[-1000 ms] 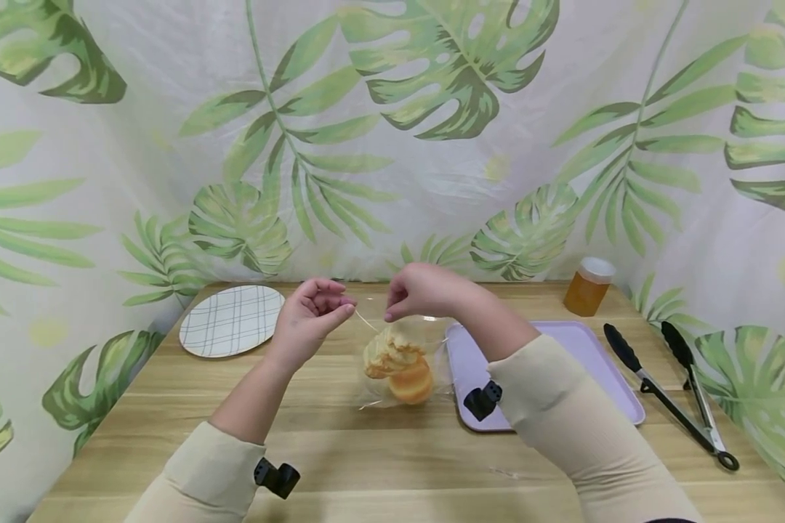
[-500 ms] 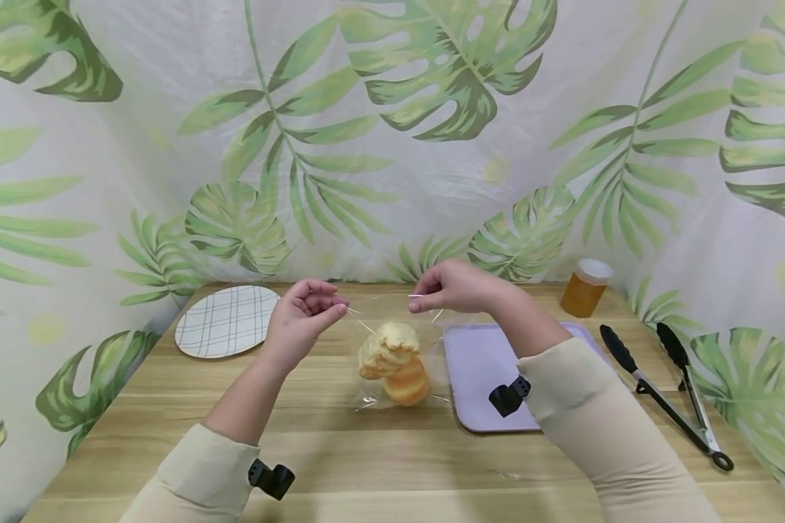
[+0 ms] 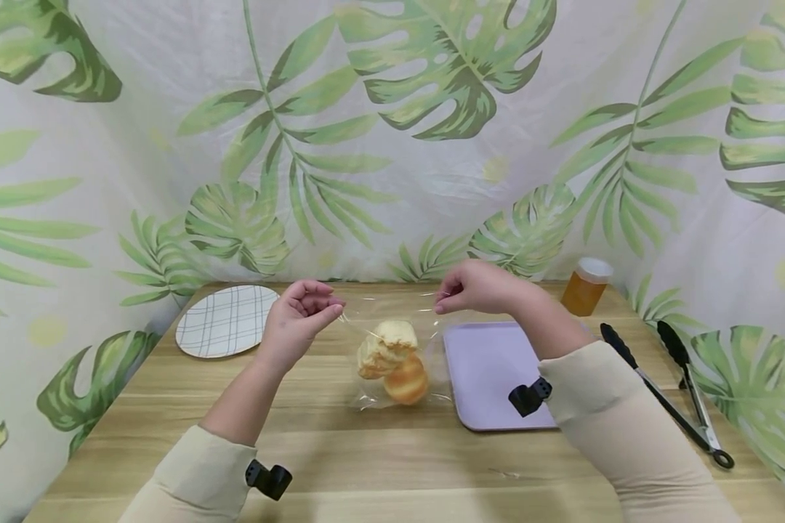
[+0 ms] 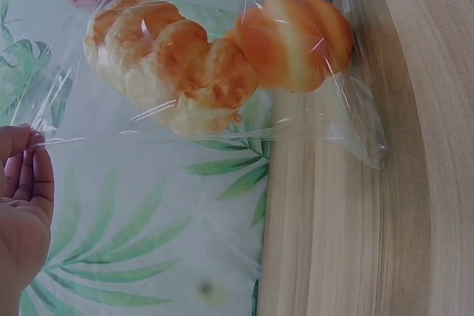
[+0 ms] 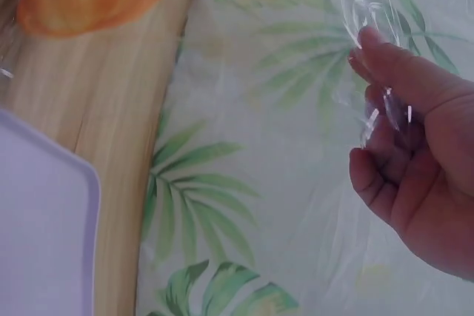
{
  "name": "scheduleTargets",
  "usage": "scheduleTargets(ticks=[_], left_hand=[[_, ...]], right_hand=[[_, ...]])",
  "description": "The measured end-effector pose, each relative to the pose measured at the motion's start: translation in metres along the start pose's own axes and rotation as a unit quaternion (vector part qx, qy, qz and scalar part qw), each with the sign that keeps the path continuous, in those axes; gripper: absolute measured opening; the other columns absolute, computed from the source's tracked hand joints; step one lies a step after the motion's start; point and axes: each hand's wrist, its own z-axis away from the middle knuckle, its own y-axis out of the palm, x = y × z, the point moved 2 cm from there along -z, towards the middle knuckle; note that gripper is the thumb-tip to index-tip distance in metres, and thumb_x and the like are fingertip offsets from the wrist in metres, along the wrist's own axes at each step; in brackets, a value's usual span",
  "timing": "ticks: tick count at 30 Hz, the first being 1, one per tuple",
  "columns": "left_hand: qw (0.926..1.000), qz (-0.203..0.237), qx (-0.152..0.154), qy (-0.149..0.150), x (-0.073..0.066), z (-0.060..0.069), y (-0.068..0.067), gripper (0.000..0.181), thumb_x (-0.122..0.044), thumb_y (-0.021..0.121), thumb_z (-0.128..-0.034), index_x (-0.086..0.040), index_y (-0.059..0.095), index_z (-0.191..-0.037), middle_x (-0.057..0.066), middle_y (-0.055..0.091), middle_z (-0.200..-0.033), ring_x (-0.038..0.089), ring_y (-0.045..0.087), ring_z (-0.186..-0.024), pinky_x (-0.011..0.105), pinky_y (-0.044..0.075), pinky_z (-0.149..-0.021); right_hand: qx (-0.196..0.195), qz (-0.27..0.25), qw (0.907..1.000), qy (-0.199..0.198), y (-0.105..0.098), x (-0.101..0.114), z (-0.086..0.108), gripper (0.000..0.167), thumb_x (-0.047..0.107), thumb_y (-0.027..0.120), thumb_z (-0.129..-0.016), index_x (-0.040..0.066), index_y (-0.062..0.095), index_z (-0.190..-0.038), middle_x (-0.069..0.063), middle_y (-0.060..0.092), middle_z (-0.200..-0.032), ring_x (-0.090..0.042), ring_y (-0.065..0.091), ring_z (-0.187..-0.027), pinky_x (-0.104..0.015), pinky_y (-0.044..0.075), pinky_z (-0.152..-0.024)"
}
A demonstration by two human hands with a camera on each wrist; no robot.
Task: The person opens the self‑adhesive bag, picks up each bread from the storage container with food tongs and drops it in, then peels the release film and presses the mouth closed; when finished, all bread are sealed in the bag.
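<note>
A clear plastic bag (image 4: 355,127) hangs between my two hands, its top edge pulled fairly wide. My left hand (image 3: 294,323) pinches one upper corner between thumb and fingers. The opposite corner is pinched by my right hand (image 3: 480,288); in the right wrist view, crinkled film runs between that hand's thumb and curled fingers. Inside the bag lie a pale, lumpy twisted bread (image 3: 387,350) and, below it, a round orange-brown bun (image 3: 406,380). The two breads touch or overlap. Whether the bag's bottom rests on the table is hard to tell.
A lilac tray (image 3: 497,378) lies right of the bag, partly under my right forearm. Black-tipped tongs (image 3: 677,407) lie at the far right. An amber jar with a white lid (image 3: 586,288) stands at the back right. A checked plate (image 3: 225,319) lies at the back left.
My right hand has moved right, away from the left, then taken the bag's corner outward. The bag's mouth is now stretched wider. My left hand has shifted slightly left.
</note>
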Motion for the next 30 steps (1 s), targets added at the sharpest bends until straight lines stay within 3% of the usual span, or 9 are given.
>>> scheduleTargets(ticks=[12,20,24,27,30], left_hand=[[0.9999,-0.009,0.0,-0.004,0.0,-0.002,-0.002,0.024,0.001,0.07,-0.0874,-0.015,0.058,-0.101,-0.019,0.07,-0.08,0.003,0.064,-0.075,0.014,0.051,-0.066],[0.9999,-0.015,0.007,-0.004,0.002,-0.004,-0.003,0.022,-0.001,0.07,-0.0876,-0.015,0.059,-0.101,-0.019,0.071,-0.081,0.003,0.064,-0.076,0.015,0.052,-0.066],[1.0,0.004,0.001,-0.003,0.005,-0.005,-0.005,0.025,0.001,0.07,-0.0875,-0.019,0.061,-0.099,-0.018,0.071,-0.081,0.003,0.065,-0.078,0.015,0.054,-0.069],[0.9996,0.027,-0.011,-0.005,0.008,-0.005,-0.006,0.028,0.004,0.069,-0.0873,-0.021,0.061,-0.097,-0.017,0.071,-0.082,0.002,0.065,-0.08,0.014,0.054,-0.071],[0.9986,0.048,-0.023,0.0,0.012,-0.005,-0.007,0.028,0.006,0.068,-0.0867,-0.019,0.062,-0.097,-0.016,0.071,-0.082,0.001,0.065,-0.08,0.014,0.054,-0.073]], right_hand=[[-0.045,-0.027,0.9985,0.016,-0.004,-0.027,0.017,0.011,0.019,0.07,-0.091,0.009,0.073,-0.092,-0.001,0.071,-0.085,-0.012,0.059,-0.078,-0.028,0.052,-0.073],[-0.097,-0.071,0.9917,0.045,0.001,-0.041,0.021,0.014,0.022,0.072,-0.09,0.009,0.074,-0.097,-0.001,0.072,-0.09,-0.014,0.059,-0.082,-0.029,0.052,-0.074],[-0.124,-0.144,0.9815,0.024,0.014,-0.052,0.02,0.038,0.017,0.075,-0.088,0.006,0.066,-0.123,-0.01,0.065,-0.099,-0.019,0.057,-0.086,-0.028,0.05,-0.074],[-0.109,-0.22,0.9693,0.004,0.035,-0.059,0.016,0.064,0.013,0.075,-0.086,0.005,0.047,-0.143,-0.02,0.059,-0.121,-0.032,0.06,-0.106,-0.035,0.055,-0.09],[-0.075,-0.282,0.9564,-0.007,0.064,-0.062,0.006,0.078,0.011,0.075,-0.086,0.005,0.031,-0.151,-0.027,0.048,-0.141,-0.044,0.052,-0.127,-0.048,0.05,-0.104]])
